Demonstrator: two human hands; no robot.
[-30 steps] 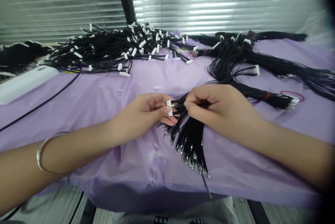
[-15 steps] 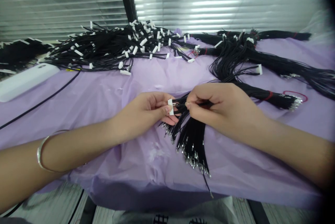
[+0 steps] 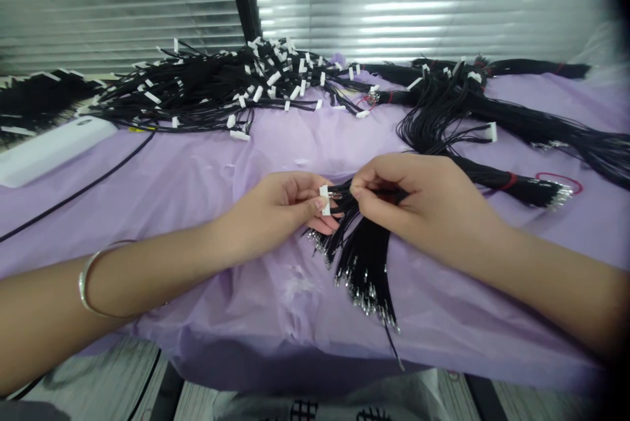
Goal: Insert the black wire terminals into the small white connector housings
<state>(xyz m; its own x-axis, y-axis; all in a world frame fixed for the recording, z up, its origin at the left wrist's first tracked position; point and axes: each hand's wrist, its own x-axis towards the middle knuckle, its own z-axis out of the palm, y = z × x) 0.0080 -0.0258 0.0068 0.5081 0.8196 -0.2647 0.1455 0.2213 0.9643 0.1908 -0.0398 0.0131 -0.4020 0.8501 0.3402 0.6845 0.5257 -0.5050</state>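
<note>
Pinching a small white plastic connector (image 3: 324, 199) in the left hand (image 3: 281, 208), the right hand (image 3: 418, 201) grips a thin black terminal-tipped wire (image 3: 344, 194) above the purple-covered desk (image 3: 197, 178), where misalignment could bend the terminal.

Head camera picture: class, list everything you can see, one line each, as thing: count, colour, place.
white connector: one, white, pinched in left fingers
black wire: one, black, pinched in right fingers, tip at the connector
loose wire bundle: one, black with metal tips, under the hands
finished wire pile: one, black with white connectors, far left
tied bundle: one, black with red band, right
red band: one, red, far right
white box: one, white, left
purple sheet: one, purple, covering table
bracelet: one, silver, left wrist
left hand
right hand
</note>
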